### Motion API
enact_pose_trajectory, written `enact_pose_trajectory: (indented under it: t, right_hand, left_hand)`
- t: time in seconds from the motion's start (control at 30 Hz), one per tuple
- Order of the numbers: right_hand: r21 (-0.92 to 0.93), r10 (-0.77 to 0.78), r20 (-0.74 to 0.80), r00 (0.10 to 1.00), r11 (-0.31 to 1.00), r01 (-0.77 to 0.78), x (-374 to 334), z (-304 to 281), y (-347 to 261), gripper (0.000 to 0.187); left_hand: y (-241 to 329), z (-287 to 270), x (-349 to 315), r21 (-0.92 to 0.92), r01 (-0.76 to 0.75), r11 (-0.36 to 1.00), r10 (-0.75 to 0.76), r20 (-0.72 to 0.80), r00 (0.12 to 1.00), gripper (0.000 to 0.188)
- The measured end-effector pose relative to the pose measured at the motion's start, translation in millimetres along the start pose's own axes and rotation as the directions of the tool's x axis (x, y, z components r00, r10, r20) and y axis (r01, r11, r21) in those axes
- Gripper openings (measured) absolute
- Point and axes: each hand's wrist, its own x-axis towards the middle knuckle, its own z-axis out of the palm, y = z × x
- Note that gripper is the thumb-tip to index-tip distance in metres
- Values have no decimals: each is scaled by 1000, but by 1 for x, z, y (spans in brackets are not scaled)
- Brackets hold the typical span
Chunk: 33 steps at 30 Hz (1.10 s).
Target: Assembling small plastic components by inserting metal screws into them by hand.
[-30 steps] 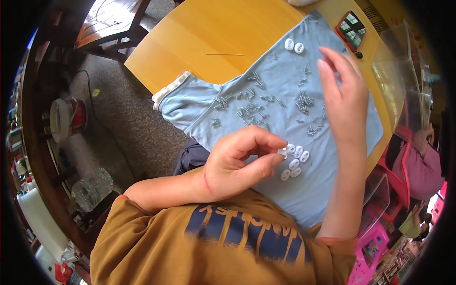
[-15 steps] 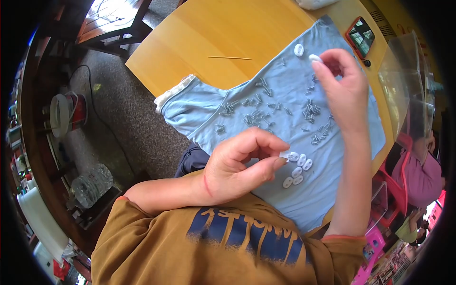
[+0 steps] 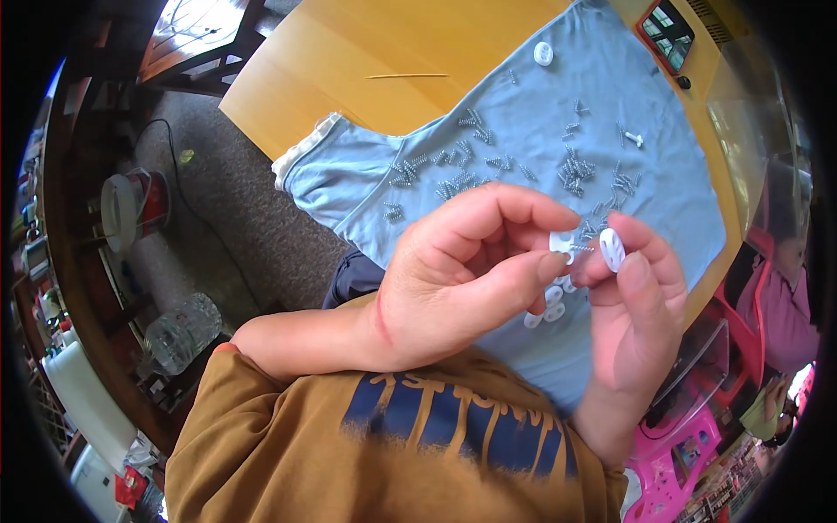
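My left hand (image 3: pixel 475 270) pinches a small white plastic cord-lock plunger (image 3: pixel 560 240) between thumb and index finger. A thin metal spring (image 3: pixel 582 249) juts from that plunger toward the right. Facing it closely, my right hand (image 3: pixel 643 292) grips a white oval cord-lock shell (image 3: pixel 612 250) with holes in its face. Under the fingers lie several white oval cord locks (image 3: pixel 553 301), partly hidden by both hands. Loose metal springs (image 3: pixel 575 170) are scattered in small heaps over a light blue shirt (image 3: pixel 680 187).
The shirt is spread on a yellow wooden table (image 3: pixel 349 52). Another white oval piece (image 3: pixel 544 54) sits near its far end, and a small white plunger (image 3: pixel 635 139) lies to the right. A thin stick (image 3: pixel 406 76) and a phone (image 3: pixel 668 37) are on the table.
My right hand has come down and inward with the oval shell, from the far right of the shirt to beside my left hand. The left hand has shifted slightly up and right.
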Motion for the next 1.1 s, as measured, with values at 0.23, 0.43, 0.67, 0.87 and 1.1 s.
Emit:
enact_pose_trajectory:
  t: [0.23,0.43,0.67,0.87,1.1]
  right_hand:
    - [-48,-59,-87,994,997,55,-16,1,2,29]
    - [-141,-147,-95,985,981,133,-20,2,2,28]
    - [-427,-343,-39,938,855,295,-21,-3,8,27]
    - [-658,-497,151,855,595,462,-16,-4,7,27]
    - [-709,-506,253,825,483,514,-14,-3,10,25]
  left_hand:
    - [-7,11,-2,11,25,1000,-25,-9,1000,25]
    - [-9,15,-3,55,31,998,-31,7,999,25]
    - [-13,16,-3,60,22,998,-23,22,999,24]
    - [-14,15,-2,76,19,997,-22,35,999,25]
    - [-16,11,-2,19,32,999,-33,39,999,29]
